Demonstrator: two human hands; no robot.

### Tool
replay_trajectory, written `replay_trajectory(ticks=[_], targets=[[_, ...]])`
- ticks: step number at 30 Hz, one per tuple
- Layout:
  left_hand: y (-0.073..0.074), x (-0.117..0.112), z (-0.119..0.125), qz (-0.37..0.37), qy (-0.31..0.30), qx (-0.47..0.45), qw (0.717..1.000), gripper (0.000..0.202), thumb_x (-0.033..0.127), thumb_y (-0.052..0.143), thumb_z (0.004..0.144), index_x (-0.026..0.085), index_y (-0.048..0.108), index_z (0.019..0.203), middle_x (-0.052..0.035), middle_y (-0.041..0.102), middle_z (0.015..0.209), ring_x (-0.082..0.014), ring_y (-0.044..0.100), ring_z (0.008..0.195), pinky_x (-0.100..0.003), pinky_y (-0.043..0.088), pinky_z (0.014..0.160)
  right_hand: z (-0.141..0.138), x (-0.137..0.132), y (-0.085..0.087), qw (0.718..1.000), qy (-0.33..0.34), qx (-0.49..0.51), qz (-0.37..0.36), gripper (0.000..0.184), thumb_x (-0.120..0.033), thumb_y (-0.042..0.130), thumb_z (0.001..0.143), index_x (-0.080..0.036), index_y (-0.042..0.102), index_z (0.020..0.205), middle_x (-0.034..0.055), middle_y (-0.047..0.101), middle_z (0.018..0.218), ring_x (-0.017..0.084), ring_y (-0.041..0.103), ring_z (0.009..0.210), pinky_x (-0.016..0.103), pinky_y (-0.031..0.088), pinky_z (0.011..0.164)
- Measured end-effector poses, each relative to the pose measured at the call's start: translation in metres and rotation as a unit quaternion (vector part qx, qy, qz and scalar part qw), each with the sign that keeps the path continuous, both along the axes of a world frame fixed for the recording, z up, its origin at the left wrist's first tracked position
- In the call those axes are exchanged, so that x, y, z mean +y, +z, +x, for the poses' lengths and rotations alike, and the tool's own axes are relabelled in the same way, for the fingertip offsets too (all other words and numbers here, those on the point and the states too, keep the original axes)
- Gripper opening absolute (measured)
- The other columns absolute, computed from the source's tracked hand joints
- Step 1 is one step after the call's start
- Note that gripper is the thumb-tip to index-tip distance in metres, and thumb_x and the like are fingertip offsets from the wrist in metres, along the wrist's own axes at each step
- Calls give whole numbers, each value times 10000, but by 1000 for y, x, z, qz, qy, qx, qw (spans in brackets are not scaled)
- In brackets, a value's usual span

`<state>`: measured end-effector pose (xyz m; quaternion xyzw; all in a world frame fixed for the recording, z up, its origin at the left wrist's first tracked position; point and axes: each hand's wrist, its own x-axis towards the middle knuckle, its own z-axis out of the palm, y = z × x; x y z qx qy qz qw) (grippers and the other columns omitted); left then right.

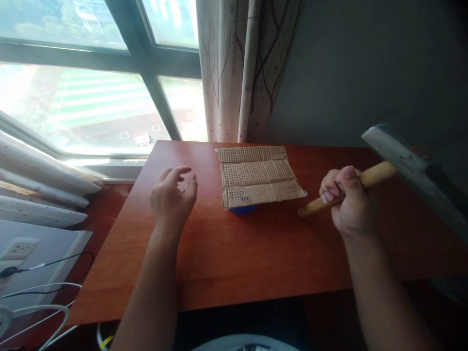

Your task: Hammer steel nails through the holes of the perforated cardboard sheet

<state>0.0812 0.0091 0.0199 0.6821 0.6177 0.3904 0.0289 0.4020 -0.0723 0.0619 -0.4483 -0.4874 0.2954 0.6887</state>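
Note:
My right hand [347, 204] is wrapped round the wooden handle of a hammer [409, 163], whose grey metal head is raised to the right above the table. My left hand [171, 195] hovers over the wooden table [237, 253], fingers curled in a pinch with a tiny metal piece, perhaps a nail, between fingertips. Between the hands lies a perforated cardboard sheet [256, 175] resting on a blue object [243, 210]. A few small nails [244, 197] stick in its near strip.
A window [91, 107] and a patterned curtain [248, 68] stand behind the table. At the left are rolled fabric, a white wall socket [18, 248] and cables. A grey wall runs at the right.

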Motion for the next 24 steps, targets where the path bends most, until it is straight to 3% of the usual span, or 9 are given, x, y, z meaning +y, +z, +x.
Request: replay_trajectory(ticks=[2, 5, 11, 17, 24], targets=[[2, 6, -19, -83, 84, 61, 991, 260, 407, 593, 871, 228, 738, 991, -73, 737, 903, -274, 680, 831, -391, 500, 727, 1, -3, -1, 1000, 16, 7, -8, 503, -405, 619, 944, -204, 379, 550, -67, 322, 473, 64, 323, 390, 250, 208, 386], [4, 10, -35, -162, 138, 112, 971, 269, 441, 584, 850, 261, 754, 952, -66, 753, 854, -315, 683, 863, -398, 481, 708, -1, -5, -3, 1000, 16, 8, -9, 537, -412, 616, 945, -205, 348, 529, -78, 268, 448, 53, 260, 362, 255, 150, 377], [5, 8, -39, -274, 82, 169, 943, 268, 445, 594, 798, 278, 781, 894, -84, 774, 925, -329, 675, 826, -375, 435, 618, -12, -1, -7, 1000, -17, -13, -14, 527, -432, 647, 923, -209, 375, 530, -73, 281, 468, 59, 263, 382, 263, 149, 378], [-3, 9, -47, -239, 51, 199, 949, 227, 429, 621, 764, 280, 790, 791, -107, 736, 755, -285, 624, 657, -339, 359, 532, -18, -2, -7, 998, -1, -35, -44, 559, -490, 661, 901, -209, 353, 529, -64, 284, 482, 64, 269, 410, 251, 158, 379], [-5, 10, -48, -238, 49, 195, 950, 207, 427, 650, 742, 287, 799, 777, -111, 745, 795, -271, 606, 636, -337, 355, 537, -13, -3, -7, 999, -2, -36, -38, 565, -470, 666, 903, -203, 354, 515, -64, 286, 470, 59, 270, 405, 254, 156, 384]])
